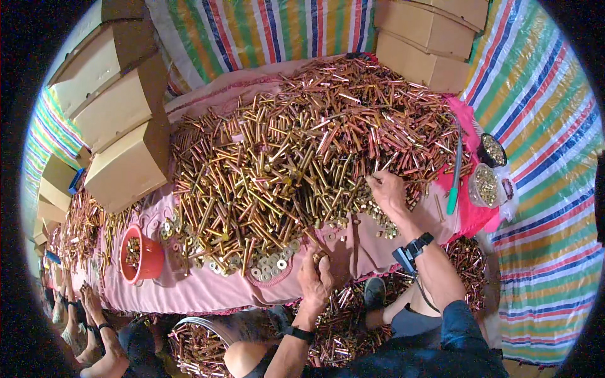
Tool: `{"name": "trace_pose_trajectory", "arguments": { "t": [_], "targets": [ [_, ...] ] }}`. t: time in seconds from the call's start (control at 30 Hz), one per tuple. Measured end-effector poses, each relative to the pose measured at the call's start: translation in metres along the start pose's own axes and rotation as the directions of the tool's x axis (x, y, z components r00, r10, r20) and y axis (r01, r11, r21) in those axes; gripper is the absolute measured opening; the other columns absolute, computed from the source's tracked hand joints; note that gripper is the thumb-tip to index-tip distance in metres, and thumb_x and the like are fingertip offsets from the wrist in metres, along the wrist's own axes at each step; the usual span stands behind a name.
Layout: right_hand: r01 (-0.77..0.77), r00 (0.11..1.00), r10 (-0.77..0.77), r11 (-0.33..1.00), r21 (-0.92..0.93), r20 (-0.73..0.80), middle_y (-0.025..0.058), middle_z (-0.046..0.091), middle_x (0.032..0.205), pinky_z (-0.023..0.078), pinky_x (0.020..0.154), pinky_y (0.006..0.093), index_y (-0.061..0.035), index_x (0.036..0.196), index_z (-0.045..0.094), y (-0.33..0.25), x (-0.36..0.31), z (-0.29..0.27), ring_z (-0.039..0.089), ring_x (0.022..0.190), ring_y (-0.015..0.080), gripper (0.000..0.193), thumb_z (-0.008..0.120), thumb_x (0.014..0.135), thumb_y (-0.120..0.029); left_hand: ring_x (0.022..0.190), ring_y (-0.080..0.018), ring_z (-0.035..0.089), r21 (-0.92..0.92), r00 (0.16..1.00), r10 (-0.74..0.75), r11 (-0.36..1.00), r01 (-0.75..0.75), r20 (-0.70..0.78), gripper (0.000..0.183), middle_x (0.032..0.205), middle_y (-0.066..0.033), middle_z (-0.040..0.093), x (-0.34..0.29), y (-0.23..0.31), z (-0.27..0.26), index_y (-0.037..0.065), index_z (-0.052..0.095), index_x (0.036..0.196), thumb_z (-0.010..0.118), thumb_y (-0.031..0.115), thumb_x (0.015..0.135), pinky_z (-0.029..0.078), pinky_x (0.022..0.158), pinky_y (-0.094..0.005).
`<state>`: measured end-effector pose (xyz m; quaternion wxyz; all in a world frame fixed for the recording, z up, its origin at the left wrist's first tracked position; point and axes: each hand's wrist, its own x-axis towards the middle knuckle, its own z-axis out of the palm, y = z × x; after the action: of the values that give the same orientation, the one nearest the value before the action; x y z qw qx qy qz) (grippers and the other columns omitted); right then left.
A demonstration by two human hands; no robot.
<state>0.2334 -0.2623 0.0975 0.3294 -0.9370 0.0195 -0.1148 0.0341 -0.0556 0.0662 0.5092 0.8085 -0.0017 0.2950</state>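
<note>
My left hand [315,280] is above the front edge of the pink cloth, its fingers curled round a small brass-coloured metal piece [321,256] whose kind is partly hidden. Farther right and deeper in, my right hand [389,194] has its fingers pinched together at the edge of the bolt heap; what they hold, if anything, is hidden. Long gold and copper-toned bolts [252,183] lie heaped across the table. Small nuts [381,222] are gathered just below my right hand. Flat washers [271,268] lie along the near edge, left of my left hand.
A red plastic basket [144,255] holds small parts. Cardboard boxes [129,164] are stacked left, others [425,47] back right. A clear tub of nuts [485,186], a dark bowl [491,150] and a green-handled tool [452,198] lie right. Another person's hands [91,302] are at left.
</note>
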Motion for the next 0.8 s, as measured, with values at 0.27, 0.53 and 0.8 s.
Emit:
{"name": "trace_pose_trajectory", "arguments": {
  "t": [0.27, 0.53, 0.8],
  "targets": [
    [-0.025, 0.999, 0.028, 0.989, -0.145, 0.021, 0.0227, 0.069, 0.073, 0.054, 0.065, 0.0489, -0.0011, 0.081, 0.072, -0.023, 0.012, 0.002, 0.068, 0.070, 0.0421, 0.035, 0.071, 0.084, -0.036, 0.081, -0.0322, 0.065, 0.067, 0.988, -0.101, 0.993, 0.093, 0.118, 0.016, 0.088, -0.0150, 0.066, -0.002, -0.001, -0.004, 0.004, 0.063, 0.110, 0.058, 0.012, 0.097, 0.052, 0.073, -0.0413],
    [0.014, 0.990, -0.009, 0.999, -0.035, 0.143, 0.0218, 0.066, 0.066, 0.051, 0.057, 0.0450, 0.0043, 0.079, 0.069, -0.017, 0.001, -0.018, 0.065, 0.058, 0.0345, 0.035, 0.068, 0.083, -0.031, 0.083, -0.0343, 0.064, 0.058, 0.995, -0.060, 0.997, 0.055, 0.082, 0.014, 0.090, -0.0151, 0.066, -0.002, -0.001, 0.001, 0.003, 0.063, 0.108, 0.058, 0.009, 0.096, 0.052, 0.074, -0.0422],
    [-0.388, 0.793, -0.119, 0.657, 0.647, 0.597, 0.0014, 0.062, 0.067, 0.042, 0.044, 0.0222, -0.0050, 0.079, 0.065, -0.040, -0.071, -0.050, 0.055, 0.051, 0.0067, 0.025, 0.067, 0.095, -0.025, 0.086, -0.0363, 0.065, 0.072, 0.996, -0.071, 0.995, 0.068, 0.047, 0.017, 0.095, -0.0158, 0.068, -0.007, -0.007, 0.006, 0.002, 0.063, 0.111, 0.059, 0.007, 0.095, 0.052, 0.075, -0.0432]
  ]
}}
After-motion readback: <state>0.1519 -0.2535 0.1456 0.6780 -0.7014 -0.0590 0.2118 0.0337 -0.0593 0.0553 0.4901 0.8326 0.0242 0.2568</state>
